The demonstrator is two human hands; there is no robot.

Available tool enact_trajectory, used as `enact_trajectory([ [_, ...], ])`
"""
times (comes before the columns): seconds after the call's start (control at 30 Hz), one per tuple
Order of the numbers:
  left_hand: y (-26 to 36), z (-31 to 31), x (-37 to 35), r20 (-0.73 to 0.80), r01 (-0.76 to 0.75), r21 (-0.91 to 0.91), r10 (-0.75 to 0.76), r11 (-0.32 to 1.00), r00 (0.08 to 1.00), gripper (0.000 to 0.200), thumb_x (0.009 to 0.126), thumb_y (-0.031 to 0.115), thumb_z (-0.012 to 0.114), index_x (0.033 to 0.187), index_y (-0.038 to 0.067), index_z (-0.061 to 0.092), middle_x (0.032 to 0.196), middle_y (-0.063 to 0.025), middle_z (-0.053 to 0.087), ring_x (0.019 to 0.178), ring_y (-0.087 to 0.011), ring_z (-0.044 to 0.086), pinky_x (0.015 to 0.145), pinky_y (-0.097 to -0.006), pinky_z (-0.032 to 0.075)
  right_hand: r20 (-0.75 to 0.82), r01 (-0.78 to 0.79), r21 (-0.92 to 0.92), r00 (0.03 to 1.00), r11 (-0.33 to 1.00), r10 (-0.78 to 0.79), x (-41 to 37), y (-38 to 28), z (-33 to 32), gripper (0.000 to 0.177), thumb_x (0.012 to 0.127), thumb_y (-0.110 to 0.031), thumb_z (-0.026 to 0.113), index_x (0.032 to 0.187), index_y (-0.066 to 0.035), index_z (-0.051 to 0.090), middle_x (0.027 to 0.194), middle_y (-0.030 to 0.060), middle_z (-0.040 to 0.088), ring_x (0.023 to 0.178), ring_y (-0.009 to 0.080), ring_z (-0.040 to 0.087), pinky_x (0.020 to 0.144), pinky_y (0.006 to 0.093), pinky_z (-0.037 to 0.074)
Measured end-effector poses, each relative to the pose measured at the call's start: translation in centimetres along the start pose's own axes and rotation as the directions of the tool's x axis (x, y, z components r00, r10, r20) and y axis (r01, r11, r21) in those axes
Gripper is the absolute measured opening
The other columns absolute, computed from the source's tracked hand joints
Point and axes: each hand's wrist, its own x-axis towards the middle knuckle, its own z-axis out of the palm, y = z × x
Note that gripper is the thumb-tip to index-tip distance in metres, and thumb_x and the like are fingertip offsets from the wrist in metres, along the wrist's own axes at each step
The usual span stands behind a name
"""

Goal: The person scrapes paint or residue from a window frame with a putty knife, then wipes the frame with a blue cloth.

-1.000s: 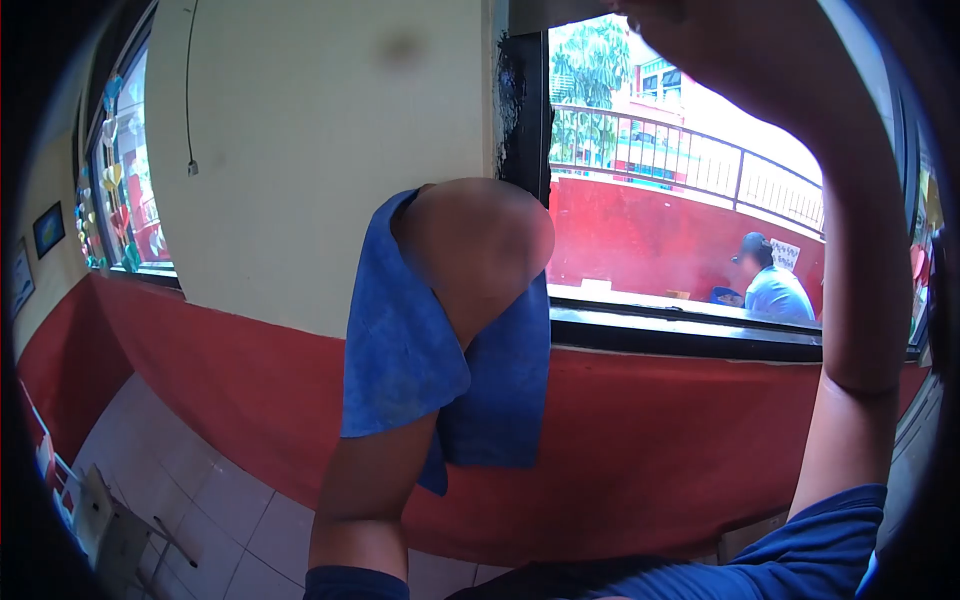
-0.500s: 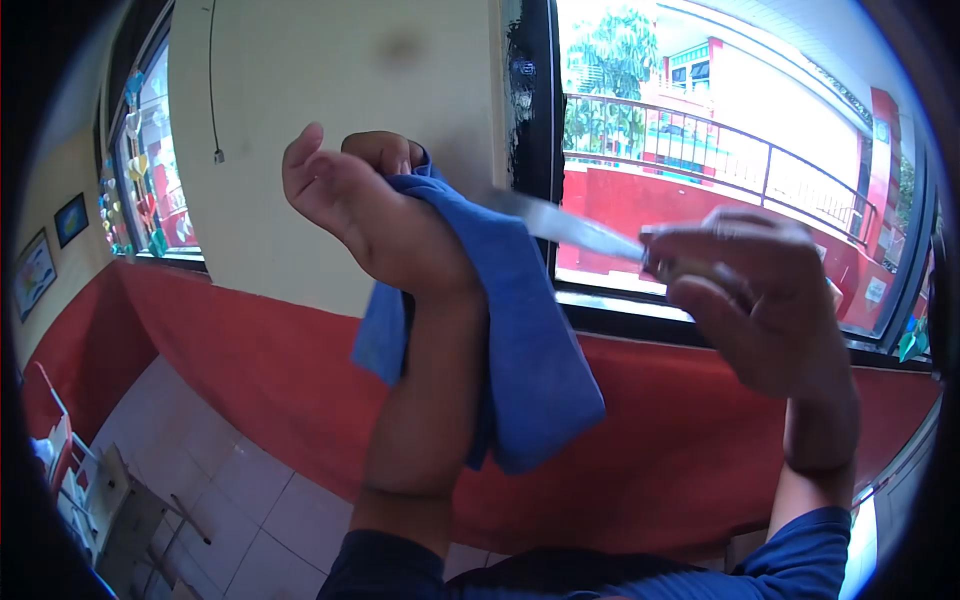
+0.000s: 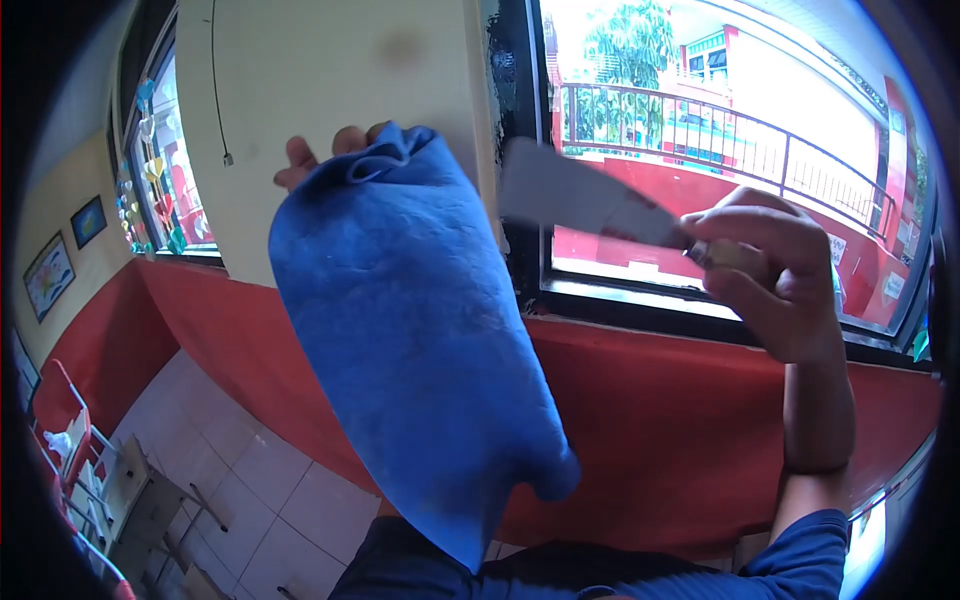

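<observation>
A blue cloth (image 3: 400,290) hangs in front of me, its upper end bunched and its wide face covering my left forearm. Fingers of my left hand (image 3: 298,165) show at the cloth's top edge, gripping it from behind; the palm is hidden. To the right, my right hand (image 3: 785,270) is wrapped around the short handle of a putty knife (image 3: 580,200). The knife's broad blade points left, with dark marks near the handle. Blade and cloth are apart, with the blade in front of the window's frame.
Ahead is a cream wall (image 3: 330,60) with a red lower part (image 3: 640,410). A black-framed window (image 3: 525,230) stands at right, with a railing (image 3: 700,115) outside. Desks or chairs (image 3: 130,490) stand on the tiled floor at lower left. A cord (image 3: 217,90) hangs on the wall.
The cloth has turned and spread toward me, now covering my left hand and forearm. The putty knife has moved away from the cloth, and its flat face now shows.
</observation>
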Motion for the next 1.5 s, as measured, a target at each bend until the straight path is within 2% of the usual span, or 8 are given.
enact_trajectory([
  [0.1,-0.4,0.4,-1.5,0.220,0.095,-0.025,-0.088,0.995,0.971,0.028,0.105,0.038,0.059,0.127,0.022,0.059,0.091,-0.0055,0.063,0.076,-0.0199,0.060,0.069,-0.0377,0.051,0.044,0.001,-0.097,0.999,0.995,0.004,1.1,0.3,1.5,0.025,0.089,0.001,0.074,0.112,-0.008,0.078,0.087,0.0074,0.071,0.078,0.0172,0.067,0.071,0.0312,0.055],
  [0.17,-0.8,3.5,-2.2,-0.059,-0.081,0.318,0.104,0.945,0.993,0.026,0.104,0.030,0.064,0.125,0.017,0.057,0.077,-0.0038,0.055,0.068,-0.0172,0.052,0.065,-0.0306,0.044,-0.067,0.171,-0.336,0.976,0.926,-0.205,2.4,2.9,-0.8,0.027,0.093,-0.002,0.072,0.118,-0.010,0.078,0.090,0.0065,0.071,0.079,0.0159,0.067,0.071,0.0297,0.054],
  [0.2,-1.5,2.9,-0.9,0.158,-0.315,0.420,0.273,0.851,0.949,0.024,0.103,0.027,0.065,0.123,0.016,0.058,0.077,-0.0029,0.055,0.067,-0.0158,0.050,0.064,-0.0299,0.042,-0.122,0.159,-0.483,0.962,0.861,-0.246,3.2,3.3,-2.1,0.029,0.094,-0.002,0.072,0.121,-0.010,0.077,0.095,0.0072,0.072,0.082,0.0133,0.068,0.069,0.0271,0.053],
  [0.4,-5.0,0.6,3.2,0.987,-0.951,0.077,0.157,-0.300,0.030,0.019,0.081,0.011,0.079,0.100,0.011,0.075,0.088,-0.0032,0.068,0.067,-0.0200,0.060,0.065,-0.0326,0.051,-0.001,0.179,-0.769,0.960,0.614,-0.281,8.6,2.2,-2.7,0.025,0.097,-0.013,0.074,0.121,-0.011,0.077,0.087,0.0045,0.070,0.075,0.0103,0.066,0.063,0.0286,0.049],
  [0.6,-7.2,-0.1,4.5,1.000,-0.916,-0.012,-0.027,-0.400,-0.001,0.028,0.079,0.012,0.077,0.107,0.012,0.077,0.111,-0.0031,0.076,0.071,-0.0230,0.064,0.066,-0.0364,0.050,0.035,0.060,-0.986,0.987,0.157,-0.156,12.2,-1.6,-1.2,0.012,0.087,-0.017,0.062,0.086,-0.014,0.073,0.072,0.0092,0.065,0.070,0.0291,0.065,0.063,0.0446,0.053],
  [0.97,-6.0,1.0,1.9,0.979,-0.915,0.001,-0.187,-0.403,0.084,0.014,0.086,0.011,0.072,0.095,0.002,0.070,0.093,-0.0171,0.071,0.077,-0.0294,0.065,0.070,-0.0435,0.044,0.009,0.053,-0.987,0.963,0.154,-0.270,11.6,-3.1,0.4,0.022,0.084,-0.013,0.065,0.101,-0.020,0.078,0.067,0.0048,0.060,0.067,0.0232,0.060,0.062,0.0388,0.050],
  [1.2,-6.6,-0.7,3.3,0.984,-0.905,-0.063,-0.180,-0.420,0.015,0.047,0.083,0.012,0.074,0.128,0.000,0.066,0.125,-0.0124,0.073,0.071,-0.0229,0.060,0.070,-0.0343,0.045,-0.045,0.004,-0.962,0.984,0.273,-0.172,11.6,-4.0,1.1,0.044,0.084,-0.006,0.063,0.121,-0.026,0.077,0.064,0.0060,0.055,0.063,0.0220,0.054,0.061,0.0380,0.047],
  [1.5,-6.4,-0.8,3.1,0.989,-0.920,-0.019,-0.143,-0.392,0.041,0.040,0.086,0.014,0.073,0.124,0.004,0.069,0.121,-0.0108,0.075,0.081,-0.0184,0.071,0.070,-0.0335,0.044,-0.106,-0.057,-0.958,0.981,0.282,-0.163,11.9,-5.0,1.5,0.023,0.081,-0.012,0.066,0.098,-0.016,0.081,0.067,0.0071,0.060,0.063,0.0246,0.059,0.061,0.0388,0.049],
])
